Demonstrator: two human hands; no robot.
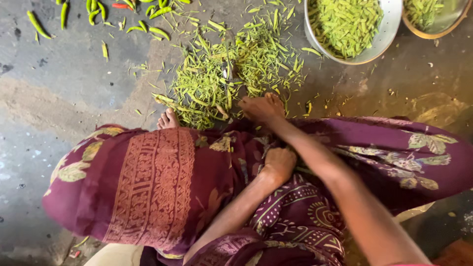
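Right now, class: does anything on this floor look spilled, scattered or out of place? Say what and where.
Yes. A loose heap of green trimmings lies on the bare floor beside the metal bowl of cut pieces, not in it. Whole green pods and one red chilli lie strewn at the upper left. The right hand rests at the heap's edge.

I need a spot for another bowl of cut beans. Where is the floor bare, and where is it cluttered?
Bare floor lies at left, between the whole pods at the top and the maroon cloth. Another bare patch sits below the large bowl. The middle is crowded: the heap of trimmings reaches the right hand.
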